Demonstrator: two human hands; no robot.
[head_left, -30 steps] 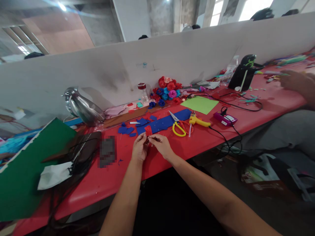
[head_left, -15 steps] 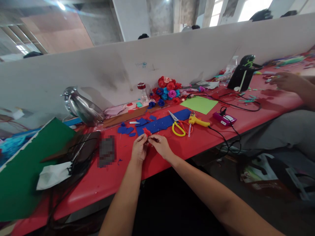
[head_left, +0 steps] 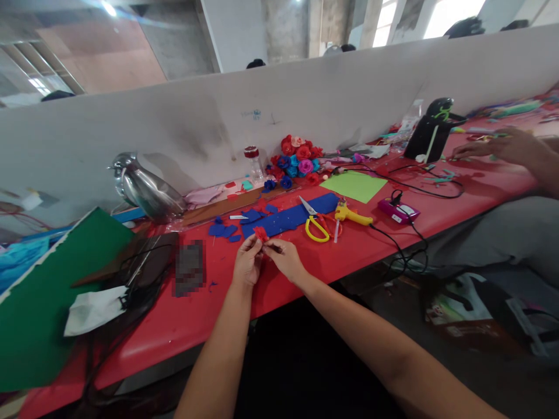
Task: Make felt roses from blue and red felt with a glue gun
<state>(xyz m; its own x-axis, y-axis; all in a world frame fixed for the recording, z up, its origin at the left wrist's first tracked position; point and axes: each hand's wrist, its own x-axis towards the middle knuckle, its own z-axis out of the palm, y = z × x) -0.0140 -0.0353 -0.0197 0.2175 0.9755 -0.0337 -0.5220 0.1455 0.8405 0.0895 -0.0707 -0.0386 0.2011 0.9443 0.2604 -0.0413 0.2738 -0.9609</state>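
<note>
Between my fingertips is a small red paper flower [head_left: 261, 234], held above the table's front part. My left hand [head_left: 248, 260] pinches it from the left. My right hand [head_left: 283, 256] grips its lower right side with thumb and fingers; its base is hidden by the fingers. Just beyond lies a strip of blue paper [head_left: 283, 220] with cut blue pieces [head_left: 223, 228] at its left. Scissors with yellow handles [head_left: 317, 228] rest partly on the strip. To their right lies a yellow glue gun [head_left: 354, 215] with a glue stick poking out.
The red table [head_left: 279, 291] runs along a low wall. A bunch of paper roses [head_left: 301, 157], a glass jar [head_left: 253, 163] and a metal jug [head_left: 146, 189] stand behind. A purple power socket [head_left: 398, 210] trails cords. Green board [head_left: 48, 314] lies left. A co-worker's hands [head_left: 502, 145] work at right.
The red flower has turned slightly between my fingers, while both my hands stay in nearly the same place. The co-worker's hands at the right have shifted, one reaching lower toward the table.
</note>
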